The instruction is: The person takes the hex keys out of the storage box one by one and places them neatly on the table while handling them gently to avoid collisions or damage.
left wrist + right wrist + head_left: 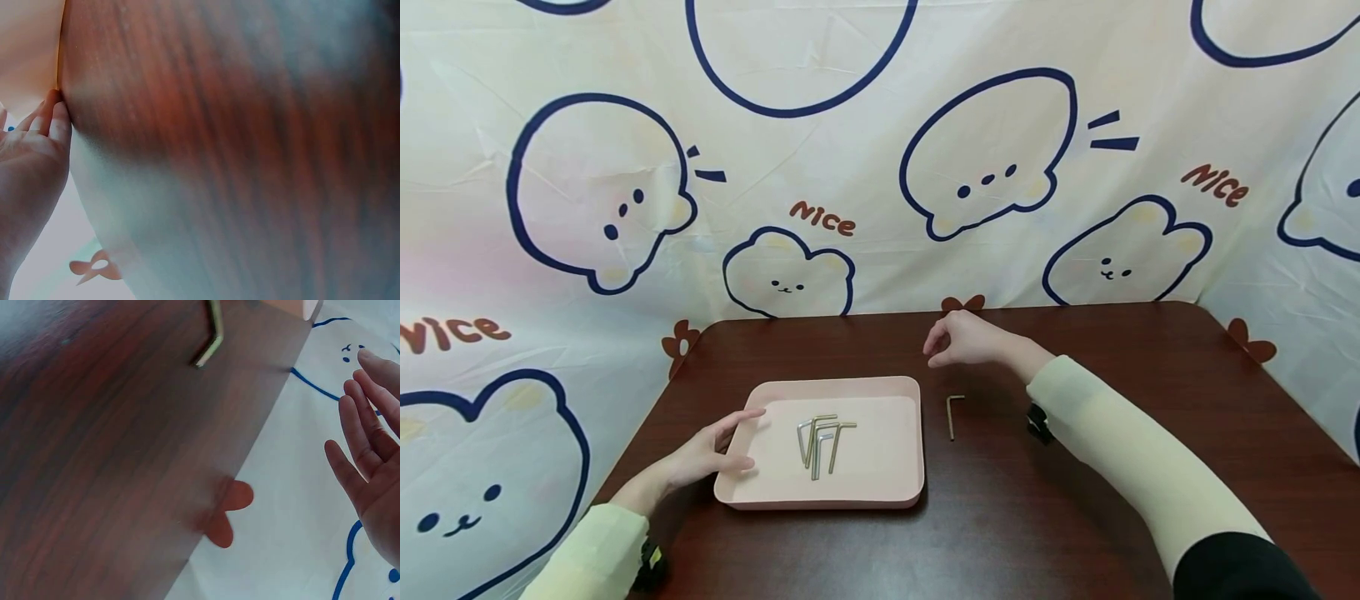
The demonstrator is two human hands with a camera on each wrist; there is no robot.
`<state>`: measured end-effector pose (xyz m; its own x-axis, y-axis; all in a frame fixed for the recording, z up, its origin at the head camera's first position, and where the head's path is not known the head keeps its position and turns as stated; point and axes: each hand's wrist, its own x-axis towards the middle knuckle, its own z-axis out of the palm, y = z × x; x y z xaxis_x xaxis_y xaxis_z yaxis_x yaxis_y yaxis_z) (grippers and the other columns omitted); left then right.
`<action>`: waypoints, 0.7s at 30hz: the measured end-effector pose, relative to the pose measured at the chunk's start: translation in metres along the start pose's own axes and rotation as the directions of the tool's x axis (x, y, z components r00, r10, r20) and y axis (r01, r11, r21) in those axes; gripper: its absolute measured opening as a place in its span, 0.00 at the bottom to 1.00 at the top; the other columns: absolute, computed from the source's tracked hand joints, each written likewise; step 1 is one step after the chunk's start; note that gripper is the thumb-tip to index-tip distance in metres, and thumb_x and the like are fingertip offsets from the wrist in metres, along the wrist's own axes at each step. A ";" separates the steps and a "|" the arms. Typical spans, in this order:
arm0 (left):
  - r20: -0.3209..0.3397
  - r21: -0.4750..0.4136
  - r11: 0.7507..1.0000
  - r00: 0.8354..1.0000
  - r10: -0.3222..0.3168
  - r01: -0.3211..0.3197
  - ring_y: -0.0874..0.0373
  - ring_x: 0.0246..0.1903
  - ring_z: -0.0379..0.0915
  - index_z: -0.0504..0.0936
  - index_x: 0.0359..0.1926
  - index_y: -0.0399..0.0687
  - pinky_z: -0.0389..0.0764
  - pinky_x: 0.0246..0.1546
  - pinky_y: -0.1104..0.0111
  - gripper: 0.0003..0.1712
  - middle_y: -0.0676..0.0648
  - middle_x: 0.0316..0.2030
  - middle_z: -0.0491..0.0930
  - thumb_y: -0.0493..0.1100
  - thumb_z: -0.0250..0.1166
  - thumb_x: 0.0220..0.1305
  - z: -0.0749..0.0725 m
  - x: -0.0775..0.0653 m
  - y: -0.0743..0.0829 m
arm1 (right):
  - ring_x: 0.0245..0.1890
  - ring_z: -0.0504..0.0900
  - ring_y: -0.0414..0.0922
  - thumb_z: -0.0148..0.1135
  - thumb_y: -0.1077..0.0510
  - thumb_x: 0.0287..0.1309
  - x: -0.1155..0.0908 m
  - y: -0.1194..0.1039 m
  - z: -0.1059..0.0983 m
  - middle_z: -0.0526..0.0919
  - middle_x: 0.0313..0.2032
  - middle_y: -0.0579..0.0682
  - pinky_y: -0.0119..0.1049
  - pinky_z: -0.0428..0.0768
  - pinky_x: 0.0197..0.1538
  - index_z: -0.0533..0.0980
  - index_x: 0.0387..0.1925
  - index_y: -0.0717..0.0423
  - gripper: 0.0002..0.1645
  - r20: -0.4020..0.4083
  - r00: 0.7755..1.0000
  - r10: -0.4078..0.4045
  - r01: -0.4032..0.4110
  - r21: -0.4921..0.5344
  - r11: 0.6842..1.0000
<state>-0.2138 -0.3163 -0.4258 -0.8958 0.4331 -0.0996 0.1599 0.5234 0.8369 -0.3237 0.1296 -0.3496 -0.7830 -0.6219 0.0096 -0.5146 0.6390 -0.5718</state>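
Here, left hand (pixel 703 452) grips pink tray (pixel 882 450); right hand (pixel 972 338), loosely curled, empty, near lone hex key (pixel 951 419)

This looks like a curtained-off booth, with bear-printed cloth (pixel 880 267) around a dark brown table (pixel 1037 533).

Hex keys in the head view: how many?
6 can be made out: one key on the table, right of the tray, and five keys bunched inside it. Those overlap, so another may be hidden.
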 end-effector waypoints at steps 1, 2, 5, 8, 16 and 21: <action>-0.001 0.000 1.000 1.000 0.001 -0.001 0.35 0.65 0.55 0.60 0.71 0.40 0.61 0.58 0.45 0.45 0.30 0.68 0.57 0.38 0.72 0.55 0.000 0.000 0.000 | 0.34 0.81 0.40 0.73 0.59 0.53 0.001 -0.003 0.000 0.84 0.34 0.44 0.35 0.79 0.40 0.85 0.39 0.59 0.11 0.002 1.000 -0.007 0.007 0.004 1.000; -0.002 0.001 1.000 1.000 0.001 -0.001 0.35 0.65 0.55 0.60 0.71 0.40 0.61 0.58 0.45 0.45 0.30 0.67 0.57 0.38 0.72 0.55 0.000 0.000 0.000 | 0.34 0.80 0.40 0.73 0.59 0.53 0.003 -0.006 0.000 0.84 0.34 0.44 0.35 0.79 0.40 0.84 0.39 0.59 0.12 0.005 1.000 -0.012 0.012 0.010 1.000; -0.004 0.002 1.000 1.000 0.004 -0.004 0.35 0.65 0.56 0.60 0.71 0.39 0.61 0.58 0.44 0.45 0.30 0.67 0.58 0.38 0.72 0.55 0.000 0.000 0.000 | 0.35 0.81 0.40 0.72 0.59 0.53 0.006 -0.013 0.000 0.84 0.34 0.45 0.35 0.78 0.40 0.84 0.41 0.61 0.14 0.016 0.999 -0.042 0.042 0.014 0.999; -0.005 0.006 1.000 1.000 0.004 -0.004 0.35 0.65 0.56 0.60 0.71 0.39 0.61 0.58 0.44 0.45 0.30 0.67 0.58 0.38 0.72 0.55 0.000 0.000 0.000 | 0.35 0.80 0.40 0.72 0.59 0.53 0.009 -0.020 0.002 0.85 0.35 0.47 0.34 0.78 0.40 0.84 0.42 0.61 0.14 0.028 0.997 -0.074 0.073 0.014 0.997; 0.000 0.007 1.000 1.000 0.008 -0.008 0.37 0.63 0.58 0.60 0.71 0.40 0.62 0.57 0.47 0.45 0.29 0.67 0.59 0.38 0.72 0.55 0.000 0.000 0.000 | 0.34 0.80 0.40 0.72 0.59 0.53 0.017 -0.037 0.010 0.85 0.36 0.49 0.33 0.78 0.40 0.83 0.43 0.62 0.15 0.057 0.994 -0.093 0.093 0.009 0.996; 0.001 -0.002 1.000 1.000 0.004 -0.004 0.37 0.63 0.58 0.60 0.71 0.40 0.62 0.58 0.46 0.45 0.30 0.67 0.59 0.38 0.72 0.55 0.000 -0.001 0.000 | 0.33 0.80 0.40 0.72 0.59 0.53 0.022 -0.046 0.018 0.84 0.36 0.46 0.32 0.78 0.39 0.84 0.42 0.59 0.14 0.072 0.993 -0.099 0.099 0.005 0.995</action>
<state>-0.2131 -0.3165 -0.4259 -0.8947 0.4361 -0.0970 0.1626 0.5202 0.8384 -0.3107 0.0787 -0.3381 -0.7012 -0.7130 0.0068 -0.5876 0.5724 -0.5719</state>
